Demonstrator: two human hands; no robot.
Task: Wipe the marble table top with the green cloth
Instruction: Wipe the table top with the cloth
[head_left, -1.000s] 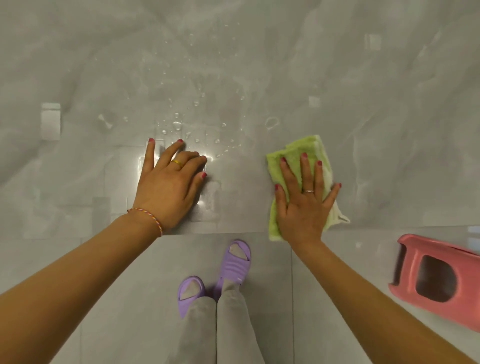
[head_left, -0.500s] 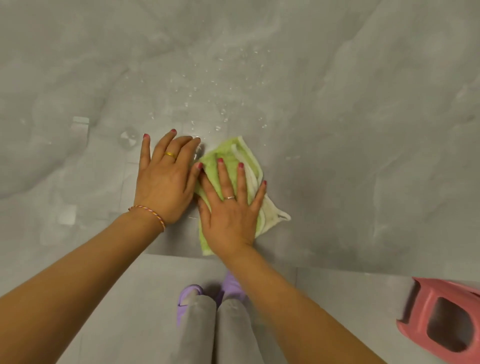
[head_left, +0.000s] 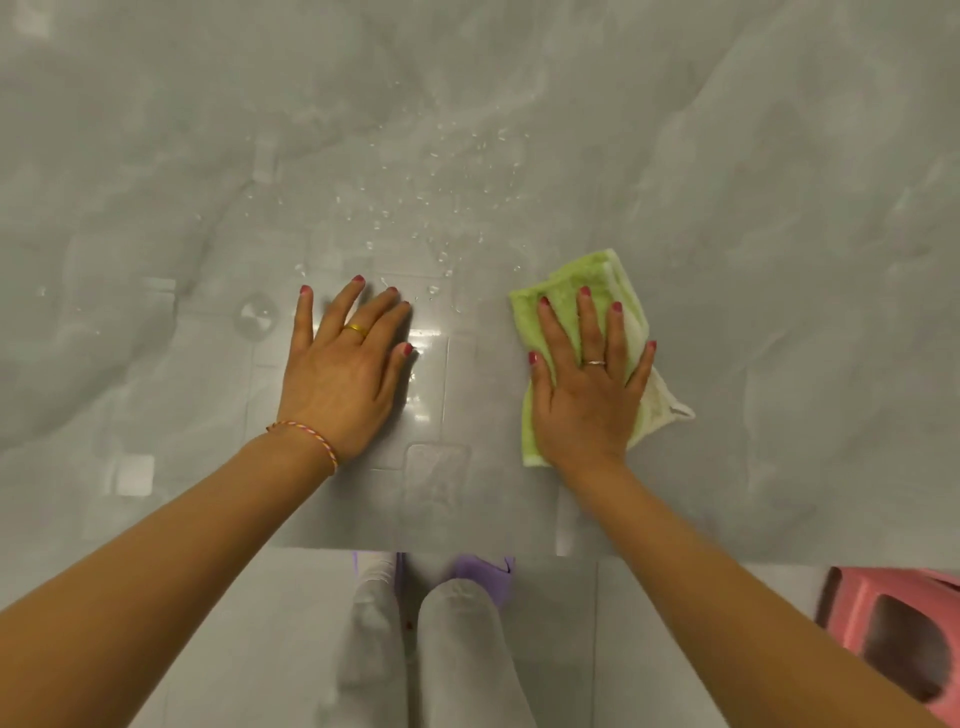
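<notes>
1. The right hand (head_left: 589, 395) lies flat on the green cloth (head_left: 574, 291), its grip fully spread: fingers straight and fanned, palm down, pressing the cloth onto the marble worktop (head_left: 779, 208) and curling round nothing.
2. The cloth is folded and sits directly under that hand. Its green far end shows beyond the fingertips, a green strip runs along the thumb side down to the wrist, and a paler cream corner pokes out on the little-finger side.
3. The left hand (head_left: 340, 374) rests flat on the bare worktop, well apart from the cloth, on the thumb side of the right hand. Its grip is likewise wide and holds nothing; a gold ring (head_left: 356, 329) sits on one finger and a braided thread bracelet (head_left: 306, 439) circles the wrist.
4. Water droplets (head_left: 441, 208) are scattered on the marble just beyond the left fingertips and between the two hands, further from the person.
5. Behind both wrists, past the worktop's near edge, are grey-trousered legs, purple sandals (head_left: 483, 571) and a pink plastic stool (head_left: 898, 634) on the floor.
</notes>
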